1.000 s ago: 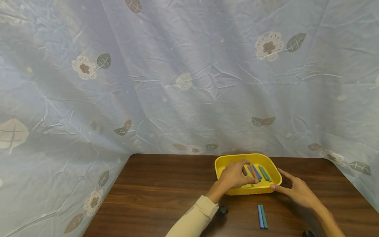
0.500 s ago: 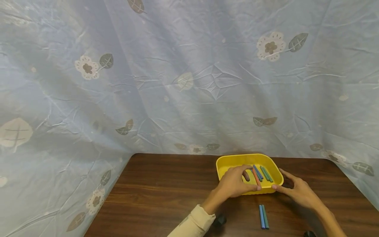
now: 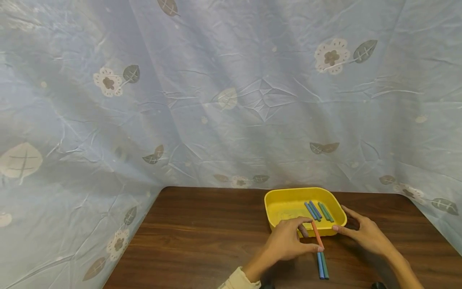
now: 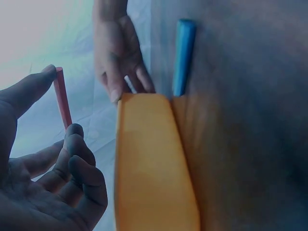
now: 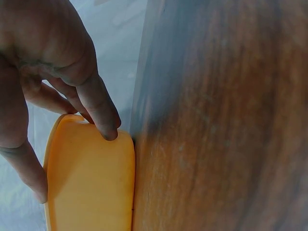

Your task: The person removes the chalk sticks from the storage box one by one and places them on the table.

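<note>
My left hand point(image 3: 288, 243) pinches a slim orange-red stick point(image 3: 317, 235) end to end between thumb and index finger, in front of the yellow tray point(image 3: 283, 197). In the left wrist view the stick point(image 4: 62, 98) shows whole, the other fingers curled loosely below it. At the tray's right near corner, my right hand point(image 3: 368, 235) holds on, thumb at the front rim and fingers at the end wall. Inside the tray lie several blue sticks point(image 3: 310, 210) and green sticks point(image 3: 326, 212). On the table, a blue stick point(image 3: 320, 267) and a green stick point(image 3: 325, 267) lie side by side.
The brown wooden table point(image 3: 191, 228) stretches left of the tray. Behind it hangs a pale flowered cloth point(image 3: 231, 120), which also runs down both sides. A dark object point(image 3: 378, 285) shows at the bottom edge, beneath the right forearm.
The left hand has taken the orange-red stick out of the tray and brought it toward the near side, over the table sticks. The right hand has stayed at the tray's corner.
</note>
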`<action>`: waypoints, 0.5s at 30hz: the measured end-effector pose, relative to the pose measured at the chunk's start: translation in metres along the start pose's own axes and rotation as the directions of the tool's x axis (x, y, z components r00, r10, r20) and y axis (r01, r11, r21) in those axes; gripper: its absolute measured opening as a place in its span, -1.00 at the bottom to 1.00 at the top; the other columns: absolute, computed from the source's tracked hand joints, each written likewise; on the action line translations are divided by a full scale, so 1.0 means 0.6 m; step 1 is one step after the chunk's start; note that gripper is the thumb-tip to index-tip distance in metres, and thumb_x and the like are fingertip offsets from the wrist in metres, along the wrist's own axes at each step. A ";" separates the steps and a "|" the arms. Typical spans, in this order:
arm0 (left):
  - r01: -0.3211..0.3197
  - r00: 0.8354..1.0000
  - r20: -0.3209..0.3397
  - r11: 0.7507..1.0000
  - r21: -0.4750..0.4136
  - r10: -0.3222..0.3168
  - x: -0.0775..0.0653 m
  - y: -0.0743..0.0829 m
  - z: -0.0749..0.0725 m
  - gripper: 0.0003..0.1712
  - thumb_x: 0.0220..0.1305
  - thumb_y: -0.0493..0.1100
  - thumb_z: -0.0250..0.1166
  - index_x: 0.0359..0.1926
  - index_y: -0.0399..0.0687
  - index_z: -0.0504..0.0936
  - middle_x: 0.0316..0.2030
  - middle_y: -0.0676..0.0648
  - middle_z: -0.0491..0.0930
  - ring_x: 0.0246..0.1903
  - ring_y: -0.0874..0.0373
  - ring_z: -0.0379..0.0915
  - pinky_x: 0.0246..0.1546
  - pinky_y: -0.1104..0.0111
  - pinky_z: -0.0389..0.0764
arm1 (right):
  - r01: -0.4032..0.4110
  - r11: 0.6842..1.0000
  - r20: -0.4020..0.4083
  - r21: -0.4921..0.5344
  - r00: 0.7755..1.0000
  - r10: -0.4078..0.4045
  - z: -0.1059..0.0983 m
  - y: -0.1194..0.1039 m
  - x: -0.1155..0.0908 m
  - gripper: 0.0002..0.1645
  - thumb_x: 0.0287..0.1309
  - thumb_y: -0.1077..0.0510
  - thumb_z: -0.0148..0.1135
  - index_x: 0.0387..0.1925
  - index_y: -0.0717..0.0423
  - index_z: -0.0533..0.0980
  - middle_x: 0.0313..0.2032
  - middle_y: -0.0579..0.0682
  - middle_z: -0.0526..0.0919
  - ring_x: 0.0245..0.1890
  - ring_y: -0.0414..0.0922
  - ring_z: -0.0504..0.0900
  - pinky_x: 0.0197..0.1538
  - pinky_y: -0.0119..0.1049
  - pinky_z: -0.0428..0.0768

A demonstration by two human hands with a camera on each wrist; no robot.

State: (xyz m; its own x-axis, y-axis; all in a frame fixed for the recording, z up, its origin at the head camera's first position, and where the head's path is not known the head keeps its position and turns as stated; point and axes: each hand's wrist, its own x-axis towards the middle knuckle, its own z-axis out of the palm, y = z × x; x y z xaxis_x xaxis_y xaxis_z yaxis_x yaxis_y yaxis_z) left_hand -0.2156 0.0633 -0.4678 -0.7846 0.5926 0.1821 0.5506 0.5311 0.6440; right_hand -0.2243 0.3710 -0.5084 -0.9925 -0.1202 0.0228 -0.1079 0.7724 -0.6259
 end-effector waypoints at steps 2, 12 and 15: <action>0.004 1.000 0.012 1.000 0.003 -0.004 -0.007 0.001 0.005 -0.19 0.23 0.29 0.57 0.43 0.19 0.59 -0.25 0.25 0.75 -0.56 0.51 0.41 -0.36 0.64 0.49 | 0.001 1.000 0.003 0.002 1.000 -0.001 0.000 -0.001 -0.001 0.16 0.45 -0.26 0.34 0.66 0.39 0.06 0.48 0.62 0.27 0.37 0.65 0.37 0.15 0.50 0.55; -0.008 0.997 0.073 0.999 0.034 0.005 -0.031 0.009 0.017 -0.20 0.28 0.29 0.54 0.45 0.19 0.57 -0.27 0.29 0.72 -0.49 0.57 0.40 -0.36 0.66 0.49 | -0.006 1.000 0.007 -0.006 1.000 0.006 -0.001 -0.002 -0.002 0.18 0.45 -0.28 0.33 0.66 0.39 0.05 0.49 0.63 0.25 0.38 0.70 0.31 0.15 0.59 0.46; -0.016 0.997 0.070 0.999 0.048 0.013 -0.035 0.007 0.022 -0.21 0.27 0.29 0.54 0.44 0.20 0.58 -0.30 0.31 0.71 -0.47 0.60 0.41 -0.33 0.68 0.48 | -0.013 1.000 0.013 0.004 1.000 0.013 0.000 -0.002 -0.001 0.19 0.45 -0.30 0.33 0.66 0.38 0.04 0.50 0.61 0.25 0.40 0.68 0.30 0.17 0.58 0.47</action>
State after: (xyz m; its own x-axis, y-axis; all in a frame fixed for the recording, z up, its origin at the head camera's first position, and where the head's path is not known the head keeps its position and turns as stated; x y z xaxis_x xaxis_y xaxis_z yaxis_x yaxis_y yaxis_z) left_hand -0.1930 0.0609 -0.4787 -0.7555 0.6404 0.1381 0.5765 0.5498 0.6044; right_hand -0.2234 0.3705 -0.5077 -0.9930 -0.1183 0.0051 -0.0951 0.7712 -0.6295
